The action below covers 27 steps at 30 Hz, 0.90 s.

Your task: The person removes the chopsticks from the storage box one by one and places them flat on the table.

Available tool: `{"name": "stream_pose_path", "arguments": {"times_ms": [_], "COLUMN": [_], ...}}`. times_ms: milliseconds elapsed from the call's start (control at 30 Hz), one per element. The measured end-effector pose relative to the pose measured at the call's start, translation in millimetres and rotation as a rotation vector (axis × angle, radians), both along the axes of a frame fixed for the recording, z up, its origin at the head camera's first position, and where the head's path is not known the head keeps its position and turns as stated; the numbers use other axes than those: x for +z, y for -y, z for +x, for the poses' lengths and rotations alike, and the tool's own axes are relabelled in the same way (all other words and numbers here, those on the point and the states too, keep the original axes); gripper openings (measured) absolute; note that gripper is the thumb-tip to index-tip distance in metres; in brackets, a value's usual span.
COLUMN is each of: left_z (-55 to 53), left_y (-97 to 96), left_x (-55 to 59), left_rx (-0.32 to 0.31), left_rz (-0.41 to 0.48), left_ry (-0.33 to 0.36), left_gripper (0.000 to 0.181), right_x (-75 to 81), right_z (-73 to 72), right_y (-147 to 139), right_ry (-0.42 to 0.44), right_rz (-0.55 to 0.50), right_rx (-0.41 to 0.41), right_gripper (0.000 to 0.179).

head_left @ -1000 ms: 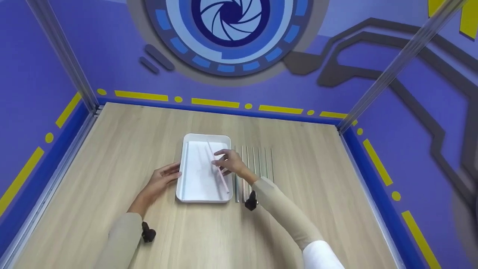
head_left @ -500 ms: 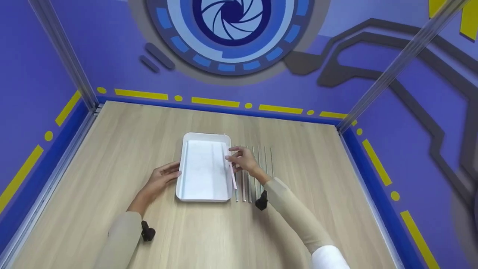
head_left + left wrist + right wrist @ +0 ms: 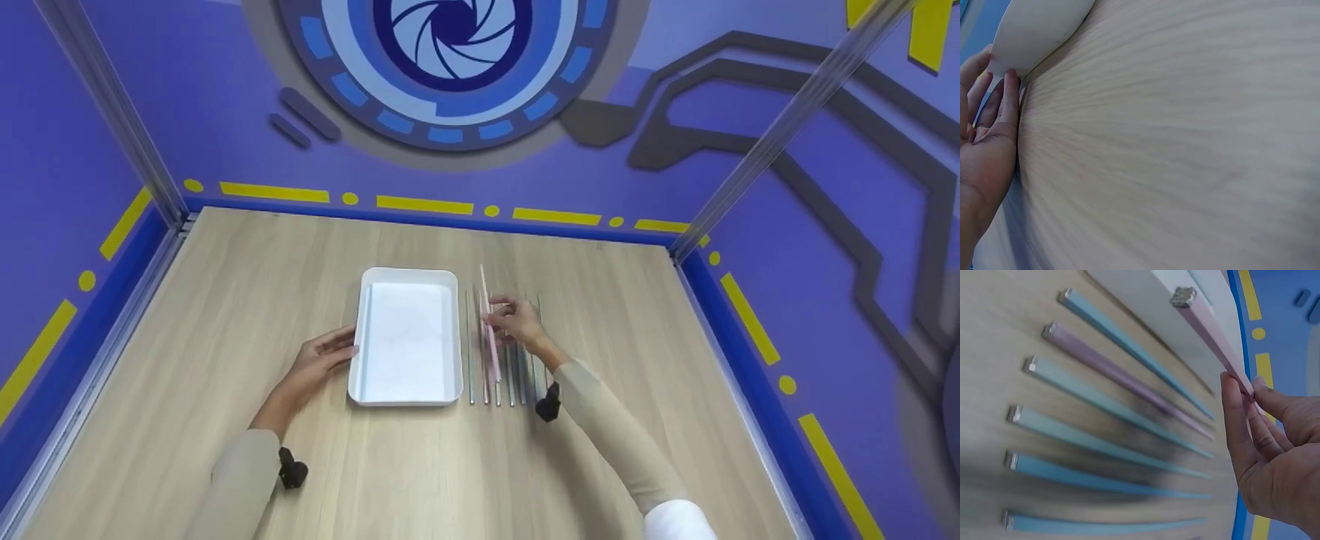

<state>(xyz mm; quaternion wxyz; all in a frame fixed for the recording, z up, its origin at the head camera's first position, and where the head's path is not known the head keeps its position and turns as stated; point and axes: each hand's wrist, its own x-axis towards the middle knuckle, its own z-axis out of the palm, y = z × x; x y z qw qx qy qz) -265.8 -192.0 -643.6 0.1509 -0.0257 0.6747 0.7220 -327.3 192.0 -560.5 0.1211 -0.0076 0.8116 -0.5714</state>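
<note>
My right hand (image 3: 519,321) pinches a pink chopstick (image 3: 1216,337) between thumb and fingertips. Its silver-tipped thick end points towards the near side, and it hangs over the left part of a row of chopsticks. In that row the right wrist view has a blue chopstick (image 3: 1134,349) nearest the tray, a purple chopstick (image 3: 1109,372) beside it, then several mint and blue ones. With fingers extended, my left hand (image 3: 311,371) touches the left side of the white tray (image 3: 412,345); the left wrist view has the fingertips at the tray's outer wall (image 3: 1044,34). A light-blue chopstick (image 3: 366,341) lies along the tray's left inner side.
The wooden table (image 3: 405,472) carries the tray and the row just right of it. Blue-purple panels (image 3: 225,135) enclose the back and sides, with metal posts (image 3: 112,112) at the corners.
My right hand has carried the pink chopstick from over the tray rightwards to above the row. My left hand stays at the tray's side. The head view has shifted slightly.
</note>
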Motion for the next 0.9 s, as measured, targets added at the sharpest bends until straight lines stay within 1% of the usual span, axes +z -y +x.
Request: {"name": "stream_pose_path", "arguments": {"times_ms": [300, 500, 533, 767, 833, 900], "left_z": [4.7, 4.7, 4.5, 3.0, 2.9, 2.7], "left_y": [0.8, 1.3, 1.5, 0.4, 0.3, 0.0], "left_x": [-1.6, -0.3, -0.1, 0.9, 0.8, 0.8], "left_rx": [0.005, 0.026, 0.019, 0.026, 0.019, 0.018], "left_rz": [0.046, 0.043, 0.036, 0.028, 0.018, 0.02], "left_ry": [0.004, -0.009, -0.015, 0.008, 0.0, 0.0], "left_gripper": [0.063, 0.065, 0.066, 0.064, 0.064, 0.063], "right_x": [2.3, -0.5, -1.1, -9.4, -13.0, -16.6], "right_z": [-0.3, -1.9, -1.9, 0.0, 1.4, 3.3], "right_y": [-36, -59, -63, -89, -94, -98], "right_ry": [0.013, 0.022, 0.021, 0.028, 0.018, -0.005], "right_rz": [0.072, 0.137, 0.146, 0.19, 0.223, 0.283], "right_rx": [-0.064, -0.118, -0.131, -0.191, -0.203, -0.212], "right_gripper": [0.043, 0.043, 0.043, 0.042, 0.041, 0.039]}}
